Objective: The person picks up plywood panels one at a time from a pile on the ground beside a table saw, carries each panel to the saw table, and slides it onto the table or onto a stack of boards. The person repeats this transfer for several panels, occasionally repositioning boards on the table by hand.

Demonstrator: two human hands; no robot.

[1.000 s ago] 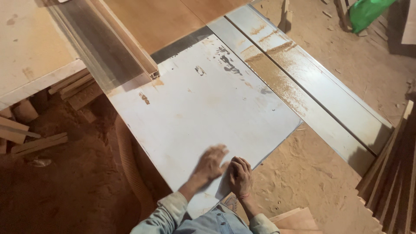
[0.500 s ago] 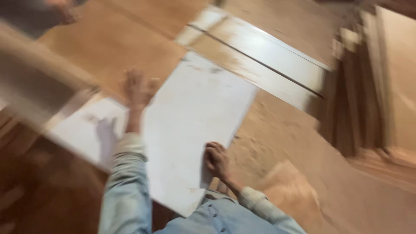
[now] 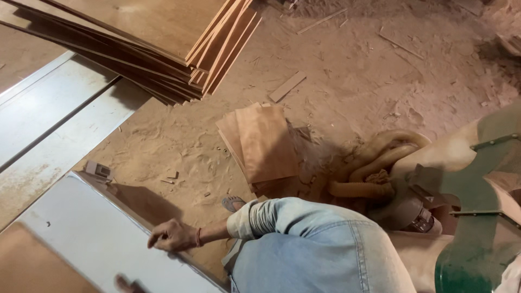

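right hand [image 3: 172,236] curls over the white laminate sheet [image 3: 103,244] edge at 7 o'clock, gripping it; left hand [image 3: 126,283] barely visible, grip unclear. keep fingers clamped firmly on edge.

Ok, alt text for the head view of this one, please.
A hand rests on the edge of a pale white panel lying over a sawdust-covered floor; which hand it is cannot be told. Beyond it lie a small pile of wooden boards, a larger stack of plywood sheets and a green machine.

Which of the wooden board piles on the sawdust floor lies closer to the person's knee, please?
The small stack of short boards, just beyond the knee; the big stack of long sheets lies farther away.
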